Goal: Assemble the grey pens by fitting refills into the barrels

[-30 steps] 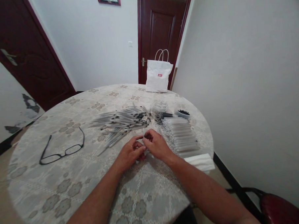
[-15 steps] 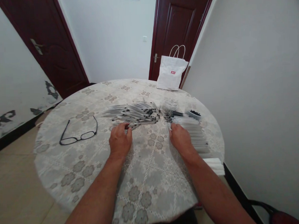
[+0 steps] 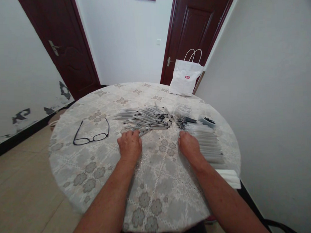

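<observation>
My left hand (image 3: 130, 145) rests at the near edge of a loose pile of thin grey-white pen-like sticks (image 3: 147, 118) with black ends. Its fingers curl downward and together; whatever they grip is hidden beneath them. My right hand (image 3: 189, 145) is closed, thumb side toward the middle, at the left side of a row of translucent pen-like tubes (image 3: 208, 141). What it holds, if anything, cannot be made out. Just beyond it lies a cluster of small dark tips (image 3: 181, 123) beside some black pieces (image 3: 190, 120).
Eyeglasses (image 3: 91, 138) lie on the left of the round, cloth-covered table (image 3: 164, 205). A small white bowl (image 3: 208, 122) of black pieces and a clear plastic bag (image 3: 183, 110) sit at the right. Behind stands a white paper bag (image 3: 186, 77); white strips (image 3: 229, 178) lie at the right edge.
The camera has turned slightly, so the whole scene sits farther right. My left thumb and fingers, earlier visibly pinched at the sticks, now curl down over them. My right hand stays almost in place.
</observation>
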Demonstrator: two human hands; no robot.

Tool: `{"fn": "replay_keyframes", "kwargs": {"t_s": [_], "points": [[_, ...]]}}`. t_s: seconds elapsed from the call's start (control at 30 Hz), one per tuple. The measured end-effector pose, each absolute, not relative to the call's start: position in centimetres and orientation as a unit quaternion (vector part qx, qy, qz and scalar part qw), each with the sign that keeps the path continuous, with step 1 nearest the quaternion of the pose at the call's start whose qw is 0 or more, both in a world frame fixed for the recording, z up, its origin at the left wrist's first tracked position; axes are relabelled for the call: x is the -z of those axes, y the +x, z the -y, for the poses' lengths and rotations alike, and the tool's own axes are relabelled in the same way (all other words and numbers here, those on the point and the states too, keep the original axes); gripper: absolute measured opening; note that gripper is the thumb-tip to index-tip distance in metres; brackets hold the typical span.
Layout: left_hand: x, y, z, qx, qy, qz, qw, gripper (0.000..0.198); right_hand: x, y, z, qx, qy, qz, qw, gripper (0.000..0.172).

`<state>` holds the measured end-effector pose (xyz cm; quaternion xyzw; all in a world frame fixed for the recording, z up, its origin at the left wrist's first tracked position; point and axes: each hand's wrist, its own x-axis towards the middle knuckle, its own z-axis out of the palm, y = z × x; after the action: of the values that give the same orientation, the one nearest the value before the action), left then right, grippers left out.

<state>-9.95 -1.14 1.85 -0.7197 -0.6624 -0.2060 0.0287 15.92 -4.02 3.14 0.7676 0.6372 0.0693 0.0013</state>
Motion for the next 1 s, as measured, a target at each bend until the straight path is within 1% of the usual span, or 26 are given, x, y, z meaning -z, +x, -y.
{"fn": "replay_keyframes", "kwargs": {"t_s": [0.3, 0.57, 1.0], "points": [[-1.4, -10.2, 0.7, 0.184, -0.733, 0.654, 0.039, 0.026, -2.4, 15.5, 3.8, -0.067, 0.753, -0.654, -0.001, 0.022], [-1.6, -10.3, 0.8, 0.178, -0.726, 0.663, 0.037, 0.024, -1.5, 15.6, 3.5, -0.073, 0.760, -0.646, 0.007, 0.026], [-1.9, -10.1, 0.8, 0.137, -0.718, 0.682, 0.035, 0.030, -1.5, 14.1, 4.1, -0.087, 0.738, -0.668, 0.037, 0.024]]}}
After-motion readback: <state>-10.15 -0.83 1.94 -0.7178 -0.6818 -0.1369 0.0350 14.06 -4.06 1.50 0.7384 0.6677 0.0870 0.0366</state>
